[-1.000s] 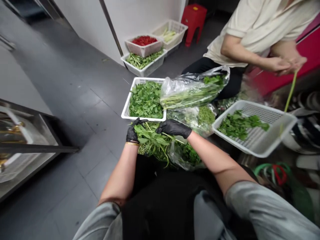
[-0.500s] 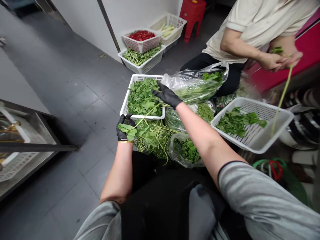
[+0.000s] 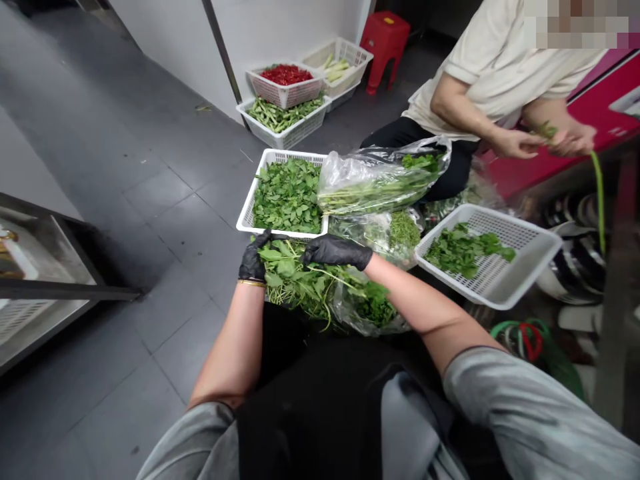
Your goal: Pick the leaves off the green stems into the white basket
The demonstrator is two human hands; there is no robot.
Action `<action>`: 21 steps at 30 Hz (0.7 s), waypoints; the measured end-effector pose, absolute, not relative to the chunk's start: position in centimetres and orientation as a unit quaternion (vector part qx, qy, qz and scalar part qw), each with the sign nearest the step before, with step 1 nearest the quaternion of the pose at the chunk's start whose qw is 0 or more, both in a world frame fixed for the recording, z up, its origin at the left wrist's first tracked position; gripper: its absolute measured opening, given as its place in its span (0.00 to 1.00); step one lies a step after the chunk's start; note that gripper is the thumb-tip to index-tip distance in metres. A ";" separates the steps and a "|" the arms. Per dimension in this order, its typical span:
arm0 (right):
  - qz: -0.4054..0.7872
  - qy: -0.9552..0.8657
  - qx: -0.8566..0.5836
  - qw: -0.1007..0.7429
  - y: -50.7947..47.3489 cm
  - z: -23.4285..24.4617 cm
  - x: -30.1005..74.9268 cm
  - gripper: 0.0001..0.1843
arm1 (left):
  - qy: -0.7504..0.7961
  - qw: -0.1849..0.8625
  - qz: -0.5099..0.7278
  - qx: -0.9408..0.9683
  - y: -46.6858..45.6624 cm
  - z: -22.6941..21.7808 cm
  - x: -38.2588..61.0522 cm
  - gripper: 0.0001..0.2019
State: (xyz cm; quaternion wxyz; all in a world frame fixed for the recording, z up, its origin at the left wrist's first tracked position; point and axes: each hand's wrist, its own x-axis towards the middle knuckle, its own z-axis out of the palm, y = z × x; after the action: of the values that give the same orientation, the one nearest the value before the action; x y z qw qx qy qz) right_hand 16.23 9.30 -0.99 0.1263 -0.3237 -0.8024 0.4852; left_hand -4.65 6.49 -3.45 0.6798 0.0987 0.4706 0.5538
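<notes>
My left hand [image 3: 254,259], in a black glove, is closed on a leafy green sprig [image 3: 276,256] just below the front rim of a white basket [image 3: 249,207]. My right hand [image 3: 336,252], gloved too, has its fingers pinched on a pale stem that trails toward a plastic bag of greens [image 3: 377,308]; the fingertips are partly hidden. Under both hands lies a heap of stems and leaves [image 3: 300,293]. Picked green leaves [image 3: 287,197] fill much of the basket.
A clear bag of long-stemmed greens [image 3: 380,183] lies right of the basket. A co-worker [image 3: 465,100] handles a stem beside another white basket [image 3: 535,267]. Baskets of red chillies [image 3: 287,75] and cut green pods [image 3: 280,115] stand behind, near a red stool [image 3: 385,47].
My right hand has come back from the leaves in the basket to the heap beside my left hand, and it now pinches a stem. The co-worker's hands have shifted slightly.
</notes>
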 end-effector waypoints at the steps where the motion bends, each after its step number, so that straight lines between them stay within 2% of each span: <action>1: 0.470 -0.814 -0.320 0.117 9.8 -0.4 17.3 0.12 | 0.503 0.663 0.538 0.137 6.4 -3.8 -4.3 0.10; 3: 0.442 -0.833 -0.319 0.099 10.4 0.8 19.2 0.11 | 0.536 0.634 0.514 0.214 6.3 -4.3 -3.7 0.05; 5: 0.435 -0.849 -0.294 0.059 10.4 1.5 20.4 0.11 | 0.542 0.610 0.505 0.283 6.1 -4.1 -3.3 0.03; 9: 0.453 -0.863 -0.223 -0.027 9.7 0.7 20.7 0.09 | 0.556 0.533 0.488 0.411 5.5 -2.5 -3.2 0.07; 11: 0.457 -0.864 -0.205 -0.048 9.3 0.0 20.4 0.09 | 0.534 0.547 0.460 0.451 5.1 -2.0 -2.6 0.11; 14: 0.441 -0.869 -0.219 -0.051 9.2 -0.3 20.1 0.09 | 0.490 0.601 0.333 0.536 4.5 -2.6 -1.0 0.13; 16: 0.445 -0.864 -0.231 -0.042 9.4 0.0 20.2 0.09 | 0.462 0.611 0.266 0.586 4.3 -3.5 -0.2 0.10; 21: 0.498 -0.839 -0.221 -0.005 9.6 0.7 21.7 0.11 | 0.431 0.633 0.238 0.597 4.5 -4.2 -1.4 0.05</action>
State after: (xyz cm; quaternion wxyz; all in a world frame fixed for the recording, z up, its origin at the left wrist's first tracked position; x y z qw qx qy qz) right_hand 21.71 9.60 0.69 -0.0045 -0.2214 -0.8386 0.4977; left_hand -1.44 4.47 -4.18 0.6333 0.5967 0.4315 0.2382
